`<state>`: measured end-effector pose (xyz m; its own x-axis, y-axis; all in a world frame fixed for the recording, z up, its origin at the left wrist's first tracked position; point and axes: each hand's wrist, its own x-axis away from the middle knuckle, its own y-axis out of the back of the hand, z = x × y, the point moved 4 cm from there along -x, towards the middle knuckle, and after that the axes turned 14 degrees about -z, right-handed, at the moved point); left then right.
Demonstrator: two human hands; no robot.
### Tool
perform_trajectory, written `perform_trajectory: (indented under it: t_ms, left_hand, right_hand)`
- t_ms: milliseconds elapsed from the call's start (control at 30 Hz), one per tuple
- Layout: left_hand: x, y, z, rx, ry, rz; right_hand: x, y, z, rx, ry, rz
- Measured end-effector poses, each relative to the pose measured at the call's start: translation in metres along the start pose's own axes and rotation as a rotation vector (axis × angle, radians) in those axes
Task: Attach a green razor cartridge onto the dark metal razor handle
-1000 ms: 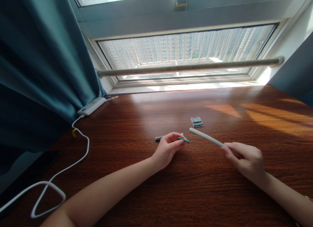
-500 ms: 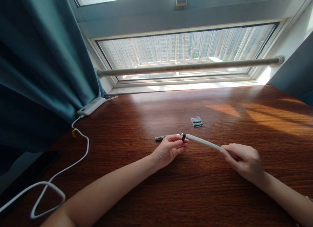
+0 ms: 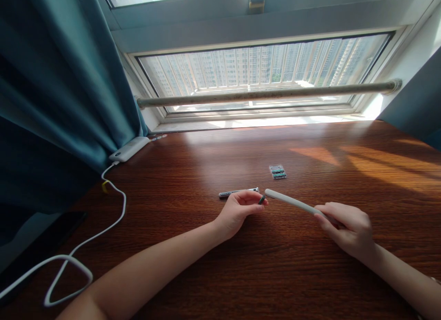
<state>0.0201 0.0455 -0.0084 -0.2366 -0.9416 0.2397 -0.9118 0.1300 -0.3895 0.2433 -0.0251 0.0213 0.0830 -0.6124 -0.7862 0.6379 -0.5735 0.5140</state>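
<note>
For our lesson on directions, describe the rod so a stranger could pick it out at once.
Start at the brown desk below the window and find the right hand. The rod points from it toward the left hand. Pale and slim, it is far longer than the clear case beyond it and, unlike the bar across the window, is held.

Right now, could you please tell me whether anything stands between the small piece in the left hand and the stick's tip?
Nothing visible does: the piece in the left hand is close to the tip of the stick, which the right hand holds. The case and rod lie beyond, outside that gap.
</note>
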Motion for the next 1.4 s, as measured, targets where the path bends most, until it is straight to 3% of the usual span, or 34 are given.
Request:
perform_trajectory:
  t_ms: [800, 1100, 1400]
  left_hand:
    - [-0.0019, 0.0084, -0.0024, -0.123, -0.098, -0.136]
    - [0.0002, 0.0065, -0.0081, -0.154, -0.205, -0.088]
    - [-0.0015, 0.0078, -0.0066, -0.148, -0.183, -0.105]
  right_hand:
    - [-0.001, -0.0034, -0.0019, 0.043, -0.051, 0.016]
    - [-0.0008, -0.0046, -0.002, 0.045, -0.047, 0.017]
    - [-0.0002, -0.0058, -0.002, 0.07, -0.045, 0.026]
